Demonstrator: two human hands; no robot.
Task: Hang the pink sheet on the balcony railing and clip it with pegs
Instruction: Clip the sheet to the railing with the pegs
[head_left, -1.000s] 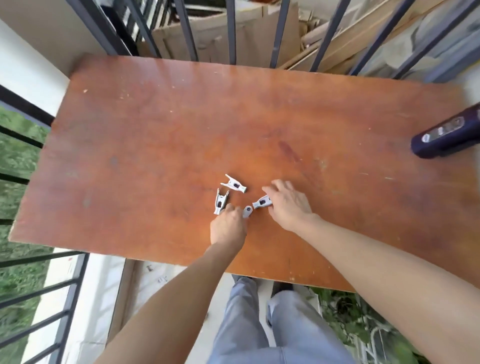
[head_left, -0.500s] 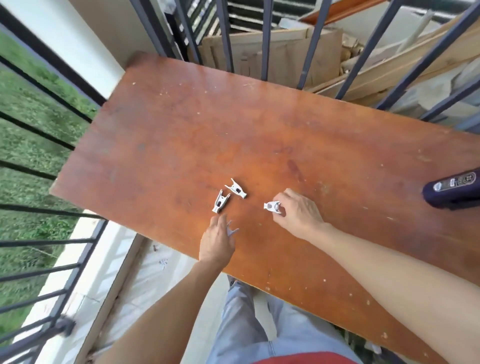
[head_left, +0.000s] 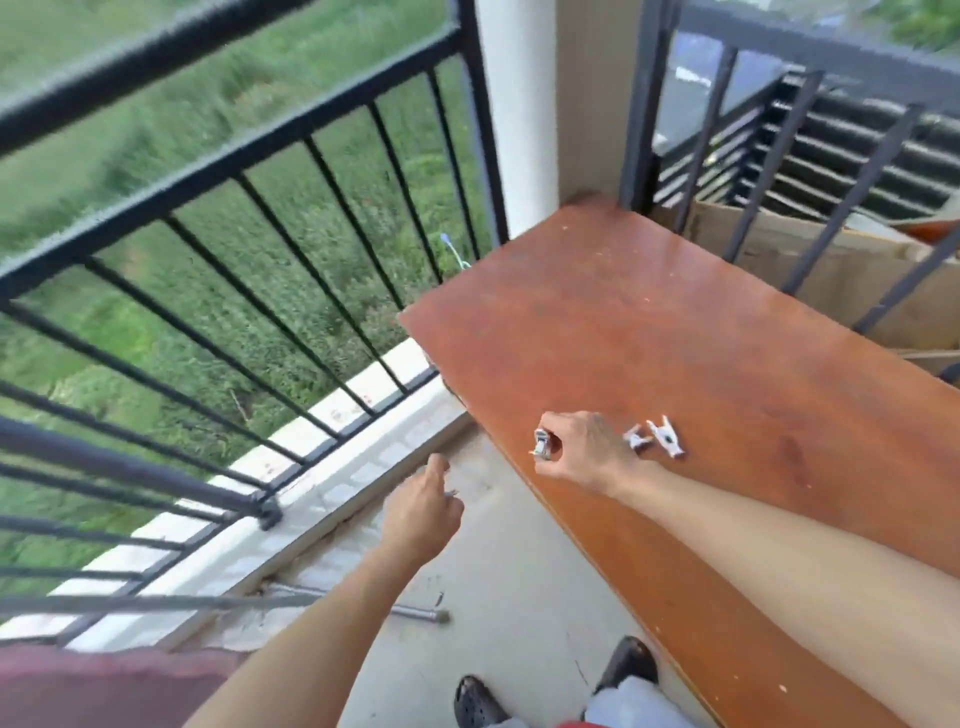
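My right hand (head_left: 582, 452) pinches a white peg (head_left: 543, 444) over the near left edge of the brown table (head_left: 675, 322). Two more white pegs (head_left: 655, 439) lie on the table just right of that hand. My left hand (head_left: 423, 506) hangs over the floor left of the table, fingers closed on a small peg of which only a grey tip (head_left: 452, 492) shows. The pink sheet (head_left: 83, 686) appears at the bottom left corner, under the black balcony railing (head_left: 218, 161).
A white pillar (head_left: 514, 104) stands at the table's far left corner. Behind the table, more dark bars (head_left: 779, 135) with cardboard (head_left: 810, 270) beyond. A metal rod (head_left: 363, 605) lies on the floor by the ledge. My black shoes (head_left: 475, 701) are below.
My view has swung left towards the railing. Both hands have lifted off the table, each carrying a peg, and moved left; two pegs stay on the table.
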